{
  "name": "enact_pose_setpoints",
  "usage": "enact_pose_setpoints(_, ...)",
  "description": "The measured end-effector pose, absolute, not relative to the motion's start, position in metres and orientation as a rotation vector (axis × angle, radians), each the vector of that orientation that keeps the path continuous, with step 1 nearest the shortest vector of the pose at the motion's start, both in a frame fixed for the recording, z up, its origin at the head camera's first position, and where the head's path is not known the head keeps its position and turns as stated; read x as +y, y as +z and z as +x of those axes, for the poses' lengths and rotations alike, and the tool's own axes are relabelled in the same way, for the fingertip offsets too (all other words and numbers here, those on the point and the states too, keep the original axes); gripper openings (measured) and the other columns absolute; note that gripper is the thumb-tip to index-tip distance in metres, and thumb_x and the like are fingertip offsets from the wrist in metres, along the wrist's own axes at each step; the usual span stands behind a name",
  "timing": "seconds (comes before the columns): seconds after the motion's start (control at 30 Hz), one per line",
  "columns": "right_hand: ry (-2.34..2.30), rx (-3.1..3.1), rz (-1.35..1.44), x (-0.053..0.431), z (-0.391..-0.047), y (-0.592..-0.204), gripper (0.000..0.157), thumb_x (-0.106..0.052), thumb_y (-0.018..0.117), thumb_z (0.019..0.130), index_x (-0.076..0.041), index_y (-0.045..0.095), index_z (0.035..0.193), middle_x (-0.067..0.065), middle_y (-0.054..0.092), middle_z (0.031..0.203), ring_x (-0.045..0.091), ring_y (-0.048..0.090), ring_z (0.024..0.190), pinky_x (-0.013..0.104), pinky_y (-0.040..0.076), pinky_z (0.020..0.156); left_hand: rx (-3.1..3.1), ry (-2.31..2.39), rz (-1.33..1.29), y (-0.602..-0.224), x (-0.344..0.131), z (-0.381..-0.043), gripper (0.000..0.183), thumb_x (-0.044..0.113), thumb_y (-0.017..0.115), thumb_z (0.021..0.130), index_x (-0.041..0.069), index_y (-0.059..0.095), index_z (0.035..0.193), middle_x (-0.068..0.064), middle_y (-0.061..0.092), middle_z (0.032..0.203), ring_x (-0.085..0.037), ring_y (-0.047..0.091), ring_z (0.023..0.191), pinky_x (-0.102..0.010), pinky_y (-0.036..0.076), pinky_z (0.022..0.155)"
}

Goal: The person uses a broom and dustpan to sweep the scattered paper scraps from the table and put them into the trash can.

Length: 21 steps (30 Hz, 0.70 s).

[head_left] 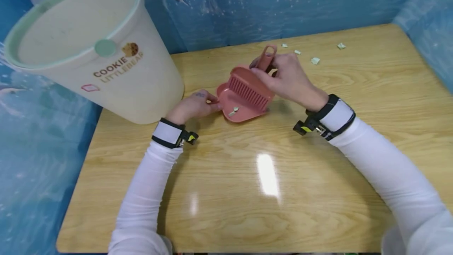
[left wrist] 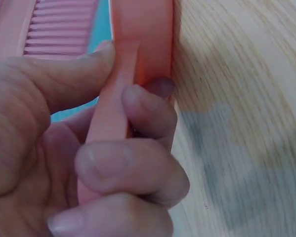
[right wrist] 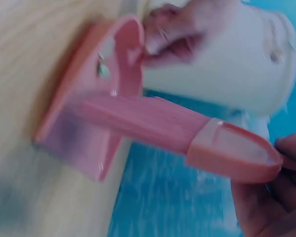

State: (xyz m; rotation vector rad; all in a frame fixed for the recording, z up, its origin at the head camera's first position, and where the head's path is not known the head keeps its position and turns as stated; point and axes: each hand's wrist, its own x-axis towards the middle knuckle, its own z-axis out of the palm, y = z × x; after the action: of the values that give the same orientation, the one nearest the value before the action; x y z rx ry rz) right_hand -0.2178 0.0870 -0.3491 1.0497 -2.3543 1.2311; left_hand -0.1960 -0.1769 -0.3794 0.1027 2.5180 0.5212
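Observation:
My left hand (head_left: 195,106) grips the handle of a pink dustpan (head_left: 244,115), its fingers wrapped round the handle in the left wrist view. A few pale paper scraps (head_left: 233,111) lie in the pan. With my right hand (head_left: 288,76) I hold a pink hand brush (head_left: 252,84) by its handle, the looped end sticking up past my fingers. The bristles point down over the pan; in the right wrist view their tips reach into it, though blur hides whether they touch its floor.
A tall cream bin (head_left: 141,78) with a green rim stands on the left of the wooden table (head_left: 212,192). Several more paper scraps (head_left: 315,61) lie at the back right. A blue sea-patterned backdrop (head_left: 318,3) rises behind the table.

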Motion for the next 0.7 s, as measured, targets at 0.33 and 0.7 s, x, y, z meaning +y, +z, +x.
enact_pose_setpoints(0.33, 0.912, -2.322, 0.672, 0.158, -0.256, -0.344, 0.024, -0.018, 0.059, 0.094, -0.002, 0.074, 0.105, 0.015, 0.074, 0.094, 0.021, 0.07, 0.072, -0.003, 0.038, 0.056, 2.509, 0.509, 0.106, -0.38, -0.173, -0.199, 0.053, 0.043, 0.055, 0.097, 0.006, 0.05, 0.135, -0.013, 0.045, 0.128, -0.028, 0.044, 0.114, -0.044, 0.039, 0.1)
enact_pose_setpoints(0.7, 0.616, -2.548, 0.719, 0.164, -0.274, -0.384, 0.022, -0.02, 0.062, 0.096, -0.001, 0.07, 0.102, 0.023, 0.07, 0.086, 0.036, 0.056, 0.067, 0.051, 0.043, 0.062, 2.521, 0.531, 0.108, -0.382, -0.17, -0.199, 0.054, 0.044, 0.055, 0.097, 0.007, 0.051, 0.136, -0.013, 0.045, 0.13, -0.027, 0.044, 0.113, -0.044, 0.04, 0.099)
